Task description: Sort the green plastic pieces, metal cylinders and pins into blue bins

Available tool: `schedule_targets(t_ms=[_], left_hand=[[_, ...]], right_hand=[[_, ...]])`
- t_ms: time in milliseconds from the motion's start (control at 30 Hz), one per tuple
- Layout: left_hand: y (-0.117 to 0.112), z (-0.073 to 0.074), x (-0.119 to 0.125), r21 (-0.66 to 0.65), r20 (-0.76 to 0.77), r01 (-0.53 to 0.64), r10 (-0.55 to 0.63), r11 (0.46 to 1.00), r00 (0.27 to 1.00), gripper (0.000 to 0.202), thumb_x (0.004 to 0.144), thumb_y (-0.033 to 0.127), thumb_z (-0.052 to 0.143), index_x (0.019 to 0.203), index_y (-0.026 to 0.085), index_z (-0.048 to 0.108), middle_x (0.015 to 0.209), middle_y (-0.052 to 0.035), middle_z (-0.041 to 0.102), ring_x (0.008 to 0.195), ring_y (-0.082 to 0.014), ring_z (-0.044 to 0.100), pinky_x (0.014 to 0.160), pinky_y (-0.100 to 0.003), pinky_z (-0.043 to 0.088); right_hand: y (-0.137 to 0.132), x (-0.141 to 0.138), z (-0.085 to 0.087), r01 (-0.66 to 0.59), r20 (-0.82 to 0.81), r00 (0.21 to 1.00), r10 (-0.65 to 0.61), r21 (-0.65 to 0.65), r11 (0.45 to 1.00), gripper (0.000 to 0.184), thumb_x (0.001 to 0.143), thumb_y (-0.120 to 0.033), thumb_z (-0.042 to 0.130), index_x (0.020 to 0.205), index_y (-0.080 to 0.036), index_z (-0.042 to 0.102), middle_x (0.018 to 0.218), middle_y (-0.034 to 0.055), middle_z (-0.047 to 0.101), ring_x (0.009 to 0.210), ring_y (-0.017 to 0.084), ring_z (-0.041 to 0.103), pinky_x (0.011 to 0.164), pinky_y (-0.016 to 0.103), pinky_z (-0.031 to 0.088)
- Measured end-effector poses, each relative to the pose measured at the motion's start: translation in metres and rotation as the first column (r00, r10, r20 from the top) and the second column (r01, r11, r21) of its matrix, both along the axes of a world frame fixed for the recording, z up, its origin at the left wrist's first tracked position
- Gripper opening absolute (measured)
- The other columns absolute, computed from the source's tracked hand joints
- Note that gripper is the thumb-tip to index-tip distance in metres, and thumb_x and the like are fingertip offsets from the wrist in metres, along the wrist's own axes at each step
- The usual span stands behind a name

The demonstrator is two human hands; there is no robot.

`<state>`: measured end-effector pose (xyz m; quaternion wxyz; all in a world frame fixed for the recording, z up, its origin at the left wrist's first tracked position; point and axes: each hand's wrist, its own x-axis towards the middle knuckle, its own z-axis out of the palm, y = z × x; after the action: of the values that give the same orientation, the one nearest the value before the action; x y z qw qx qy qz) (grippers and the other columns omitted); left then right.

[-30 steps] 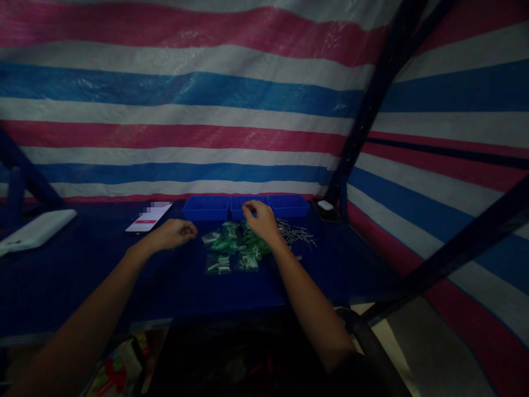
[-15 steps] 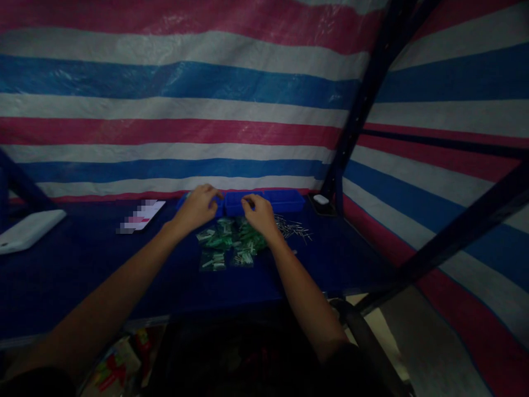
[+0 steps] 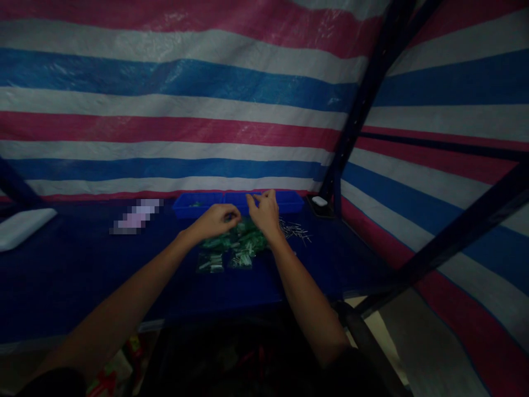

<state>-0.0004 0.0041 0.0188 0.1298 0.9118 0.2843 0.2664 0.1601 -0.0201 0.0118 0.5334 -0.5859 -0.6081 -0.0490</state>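
My left hand (image 3: 218, 220) is above the left side of a heap of small clear and green plastic bags (image 3: 248, 242). Its thumb and fingers curl together in a pinch; whatever they hold is too dark to make out. Over the front of the middle blue bin (image 3: 243, 197) is my right hand (image 3: 265, 212), thumb and fingers apart, with nothing visible between them. Two bags (image 3: 211, 262) with pale, short pieces inside lie at the near side of the heap. Thin metal pins (image 3: 296, 230) are scattered just right of my right wrist.
A left blue bin (image 3: 184, 208) and a right blue bin (image 3: 291, 203) flank the middle one along the back. On the blue table (image 3: 165, 275) are a phone-like blurred object (image 3: 138, 215), a white device (image 3: 25, 227) and a white case (image 3: 319, 202). A dark post (image 3: 351, 127) rises at right.
My left hand has come down and right, from the left bin to above the bags. My right hand has shifted slightly right and its fingers point farther up.
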Motion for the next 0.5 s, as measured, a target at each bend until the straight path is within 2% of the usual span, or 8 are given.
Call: schedule_targets(t_ms=[100, 167, 233, 300, 367, 500], left_hand=[[0.007, -0.005, -0.013, -0.131, 0.261, -0.14, 0.171, 0.981, 0.95, 0.022, 0.075, 0.035, 0.049, 0.073, 0.016, 0.059, 0.061, 0.0011, 0.055, 0.053, -0.0115, 0.048, 0.052, -0.023, 0.037], [0.01, -0.011, -0.024, -0.212, 0.425, -0.198, 0.273, 0.957, 0.863, 0.025, 0.073, 0.039, 0.052, 0.073, 0.016, 0.058, 0.064, 0.0002, 0.057, 0.058, -0.0127, 0.05, 0.057, -0.024, 0.039], [0.013, -0.017, -0.034, -0.264, 0.523, -0.237, 0.345, 0.935, 0.779, 0.024, 0.071, 0.04, 0.054, 0.073, 0.016, 0.057, 0.067, -0.0001, 0.058, 0.063, -0.0138, 0.052, 0.061, -0.025, 0.041], [0.014, -0.019, -0.04, -0.292, 0.576, -0.27, 0.394, 0.918, 0.717, 0.023, 0.071, 0.04, 0.054, 0.073, 0.017, 0.057, 0.067, 0.0, 0.057, 0.064, -0.0143, 0.052, 0.062, -0.025, 0.041], [0.013, -0.019, -0.042, -0.304, 0.6, -0.282, 0.413, 0.91, 0.685, 0.023, 0.072, 0.04, 0.053, 0.073, 0.017, 0.057, 0.066, 0.0002, 0.056, 0.064, -0.0144, 0.052, 0.062, -0.025, 0.042], [0.012, -0.02, -0.037, -0.275, 0.595, -0.273, 0.386, 0.922, 0.705, 0.024, 0.072, 0.039, 0.054, 0.074, 0.016, 0.057, 0.065, 0.0004, 0.056, 0.063, -0.0138, 0.052, 0.06, -0.025, 0.041]], right_hand=[[0.003, 0.001, -0.002, 0.061, -0.055, 0.996, -0.064, -0.045, 0.997, 0.036, 0.08, -0.034, 0.047, 0.047, -0.02, 0.051, 0.055, 0.0026, 0.044, 0.07, 0.019, 0.047, 0.071, 0.031, 0.04], [0.002, 0.001, -0.002, 0.083, -0.091, 0.992, -0.083, -0.003, 0.997, 0.042, 0.08, -0.032, 0.045, 0.04, -0.022, 0.041, 0.047, 0.0, 0.037, 0.064, 0.017, 0.044, 0.068, 0.03, 0.039], [0.0, 0.0, 0.0, 0.077, -0.109, 0.992, -0.07, 0.063, 0.995, 0.044, 0.081, -0.034, 0.043, 0.039, -0.022, 0.034, 0.045, -0.0011, 0.034, 0.061, 0.016, 0.041, 0.067, 0.029, 0.038], [-0.002, -0.002, 0.001, 0.061, -0.102, 0.993, -0.052, 0.086, 0.994, 0.045, 0.082, -0.035, 0.042, 0.04, -0.023, 0.03, 0.045, -0.001, 0.034, 0.062, 0.016, 0.04, 0.068, 0.029, 0.038], [-0.003, -0.004, 0.001, 0.054, -0.075, 0.996, -0.049, 0.062, 0.997, 0.043, 0.081, -0.033, 0.042, 0.041, -0.023, 0.03, 0.047, 0.0003, 0.036, 0.067, 0.018, 0.042, 0.069, 0.031, 0.038], [-0.003, -0.007, 0.0, 0.05, -0.018, 0.999, -0.05, -0.034, 0.998, 0.038, 0.078, -0.028, 0.042, 0.042, -0.024, 0.032, 0.052, 0.0039, 0.042, 0.077, 0.022, 0.044, 0.073, 0.035, 0.038]])
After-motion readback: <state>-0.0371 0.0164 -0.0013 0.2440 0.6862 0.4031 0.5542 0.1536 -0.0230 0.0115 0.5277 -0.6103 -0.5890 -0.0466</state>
